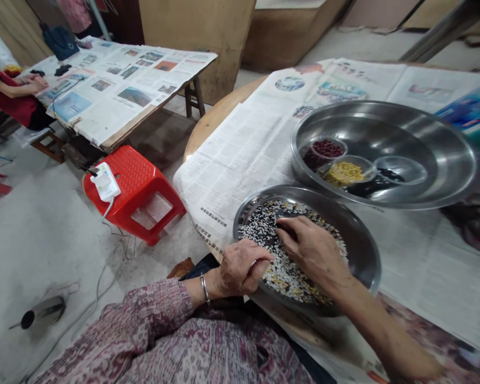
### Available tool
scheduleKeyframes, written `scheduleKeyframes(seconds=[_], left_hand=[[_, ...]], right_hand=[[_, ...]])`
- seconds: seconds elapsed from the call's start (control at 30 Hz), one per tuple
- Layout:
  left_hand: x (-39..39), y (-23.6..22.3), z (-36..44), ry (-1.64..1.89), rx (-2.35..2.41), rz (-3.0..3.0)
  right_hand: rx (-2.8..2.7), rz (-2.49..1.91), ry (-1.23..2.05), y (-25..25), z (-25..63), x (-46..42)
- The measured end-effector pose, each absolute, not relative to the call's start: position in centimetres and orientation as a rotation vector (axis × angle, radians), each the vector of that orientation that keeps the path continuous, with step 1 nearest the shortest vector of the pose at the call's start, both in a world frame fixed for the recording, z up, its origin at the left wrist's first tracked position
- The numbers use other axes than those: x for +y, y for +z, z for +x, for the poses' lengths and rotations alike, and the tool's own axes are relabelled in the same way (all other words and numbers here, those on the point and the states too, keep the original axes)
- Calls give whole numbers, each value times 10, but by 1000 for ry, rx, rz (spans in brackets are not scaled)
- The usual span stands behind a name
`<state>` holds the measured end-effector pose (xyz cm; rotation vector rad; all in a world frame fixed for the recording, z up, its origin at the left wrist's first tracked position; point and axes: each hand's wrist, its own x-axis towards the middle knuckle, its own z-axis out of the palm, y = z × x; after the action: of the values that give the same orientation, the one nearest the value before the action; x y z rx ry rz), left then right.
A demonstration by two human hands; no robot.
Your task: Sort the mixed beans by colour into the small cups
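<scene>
Mixed grains [292,272] in a steel bowl [358,229], directly under both hands, left hand [240,269] loosely curled at the rim, right hand [312,248] open on the grains

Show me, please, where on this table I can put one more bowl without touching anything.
Free newspaper lies left of the large steel basin, behind the grain-filled basin. Another patch lies right of that basin, below the large one. It is crowded where the two basins nearly meet, and around the left hand and right hand.
</scene>
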<state>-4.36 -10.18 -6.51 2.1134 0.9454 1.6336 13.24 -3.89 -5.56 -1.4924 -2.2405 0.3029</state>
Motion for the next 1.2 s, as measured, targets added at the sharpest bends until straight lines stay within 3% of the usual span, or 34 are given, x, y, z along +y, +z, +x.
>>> scheduleKeyframes(seconds=[0.23, 0.43, 0.6, 0.97, 1.2], left_hand=[[-102, -67, -44, 1621, 947, 2126], [-103, -67, -43, 1578, 983, 2111], [-100, -64, -42, 1666, 930, 2113], [-103, -68, -44, 1578, 974, 2145], [-103, -70, -45, 1537, 987, 2136]], right_hand=[[-2175, -1279, 458, -51, 101, -29], [-2493, -990, 381, -41, 96, -39], [-2551, -1029, 218, -47, 97, -35], [-2668, -965, 352, -36, 140, -53], [-2538, -1076, 324, -33, 100, -38]])
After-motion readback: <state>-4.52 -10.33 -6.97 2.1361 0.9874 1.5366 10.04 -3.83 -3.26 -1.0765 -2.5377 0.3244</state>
